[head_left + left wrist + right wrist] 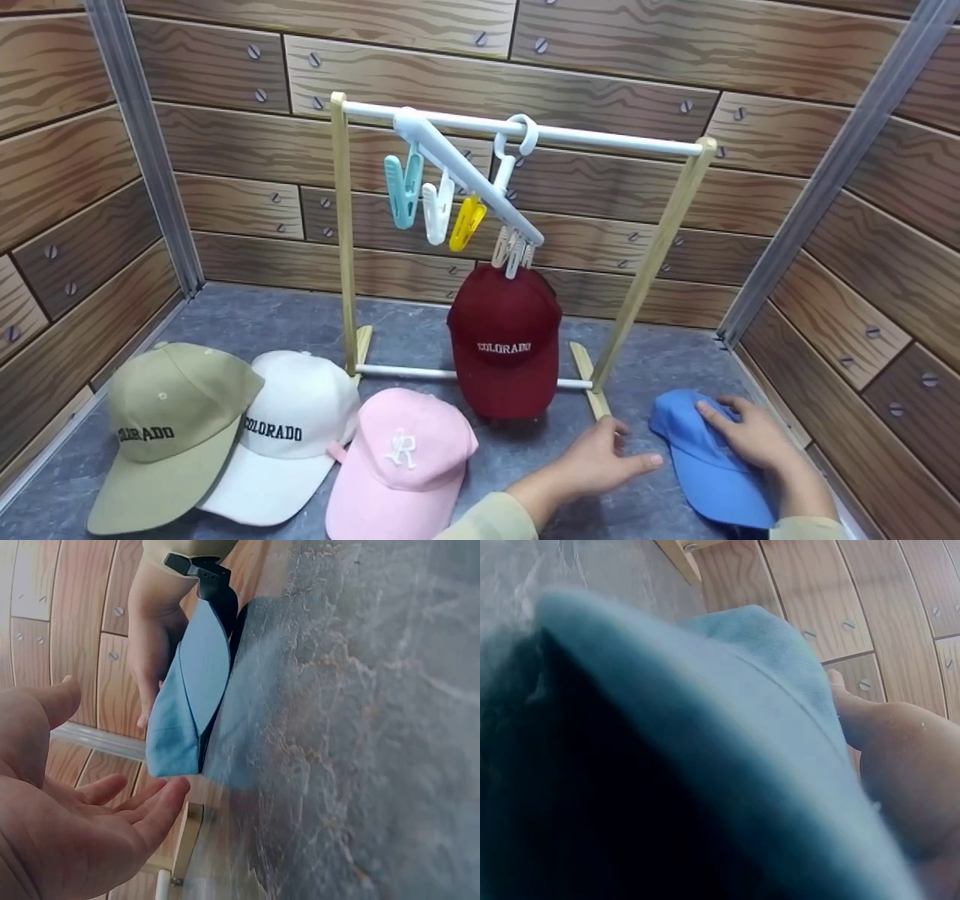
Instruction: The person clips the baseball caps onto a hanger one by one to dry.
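At the right, my right hand holds a blue baseball cap, thumb on its crown and fingers along its far side. The cap's brim points toward me; its dark underside fills much of the right wrist view. My left hand is left of this cap, fingers spread and apart from it in the head view. In the left wrist view the left hand has its fingertips near the blue cap's crown. A dark red cap hangs from clothespins on a white hanger.
A wooden rack with a white top bar carries the tilted hanger. Teal, white and yellow clothespins dangle from it. Olive, white and pink caps lie at the left front. Wood-patterned panels surround the table.
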`<state>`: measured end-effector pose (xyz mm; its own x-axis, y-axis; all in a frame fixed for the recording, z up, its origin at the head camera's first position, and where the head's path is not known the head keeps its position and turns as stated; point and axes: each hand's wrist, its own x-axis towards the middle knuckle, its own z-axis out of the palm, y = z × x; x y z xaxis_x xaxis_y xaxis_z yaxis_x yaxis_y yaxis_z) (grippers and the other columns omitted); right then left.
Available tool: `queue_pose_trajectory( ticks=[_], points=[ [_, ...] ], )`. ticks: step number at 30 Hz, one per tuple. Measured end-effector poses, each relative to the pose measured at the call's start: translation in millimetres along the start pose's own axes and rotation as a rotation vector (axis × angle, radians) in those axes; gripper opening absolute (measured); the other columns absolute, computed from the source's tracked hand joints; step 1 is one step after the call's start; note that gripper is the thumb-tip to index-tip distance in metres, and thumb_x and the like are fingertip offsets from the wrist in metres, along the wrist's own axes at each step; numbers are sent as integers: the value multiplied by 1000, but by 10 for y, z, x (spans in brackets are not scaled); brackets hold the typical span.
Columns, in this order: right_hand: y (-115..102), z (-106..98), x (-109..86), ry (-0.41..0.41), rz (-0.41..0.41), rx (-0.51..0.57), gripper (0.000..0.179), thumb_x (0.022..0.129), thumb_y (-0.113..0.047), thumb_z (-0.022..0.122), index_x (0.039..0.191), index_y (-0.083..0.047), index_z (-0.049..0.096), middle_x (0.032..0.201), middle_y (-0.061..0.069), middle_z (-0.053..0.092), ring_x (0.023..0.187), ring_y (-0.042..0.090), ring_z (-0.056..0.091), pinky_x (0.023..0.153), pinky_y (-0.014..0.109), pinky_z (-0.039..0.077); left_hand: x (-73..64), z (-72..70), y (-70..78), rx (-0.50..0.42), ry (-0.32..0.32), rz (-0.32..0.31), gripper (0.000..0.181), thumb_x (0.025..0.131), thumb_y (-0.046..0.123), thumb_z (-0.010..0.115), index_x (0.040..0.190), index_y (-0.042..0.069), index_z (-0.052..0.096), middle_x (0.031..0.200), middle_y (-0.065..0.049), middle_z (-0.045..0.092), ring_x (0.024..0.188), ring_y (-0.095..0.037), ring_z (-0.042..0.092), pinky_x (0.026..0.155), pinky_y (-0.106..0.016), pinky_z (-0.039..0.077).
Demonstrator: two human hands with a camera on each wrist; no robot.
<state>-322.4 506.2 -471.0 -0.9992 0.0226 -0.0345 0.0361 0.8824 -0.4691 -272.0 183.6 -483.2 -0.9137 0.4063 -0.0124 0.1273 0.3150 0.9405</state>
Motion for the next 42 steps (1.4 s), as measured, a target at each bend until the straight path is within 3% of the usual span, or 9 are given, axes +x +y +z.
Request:
queue_pose_trajectory(
  ticks=[4,10,22,33,42],
  points=[
    [-55,-5,-17,-37,-1,26,89,116,-58,50,156,21,40,157,50,40,145,70,39,116,77,37,18,-2,-23,2,20,-4,46,97,42,87,126,13,67,118,-8,73,112,-19,70,103,-38,56],
    [-137,-3,-46,-104,10,66,94,115,-61,51,159,21,36,158,50,39,146,69,38,116,77,38,28,-6,-31,-9,-3,-28,49,97,43,86,130,11,68,121,-10,73,115,-20,70,104,-40,56],
    [-295,108,-33,-88,-38,-24,91,114,-61,52,154,20,45,153,50,46,143,70,42,113,79,39,24,-23,-80,-4,-50,-39,56,100,43,83,139,8,65,126,-10,73,119,-21,69,106,-41,56],
    [-594,244,-37,-104,-98,-3,85,113,-58,57,156,15,48,156,47,45,147,68,40,114,78,38,52,-58,-130,-17,-41,-12,54,101,40,83,138,5,65,123,-11,72,115,-21,70,102,-42,58],
    [-619,310,-55,-119,-92,49,87,113,-60,57,158,13,47,159,42,47,147,65,43,115,76,40,51,-48,-158,-56,-48,-3,56,101,38,83,141,5,63,126,-12,72,118,-22,70,103,-42,58]
  ],
)
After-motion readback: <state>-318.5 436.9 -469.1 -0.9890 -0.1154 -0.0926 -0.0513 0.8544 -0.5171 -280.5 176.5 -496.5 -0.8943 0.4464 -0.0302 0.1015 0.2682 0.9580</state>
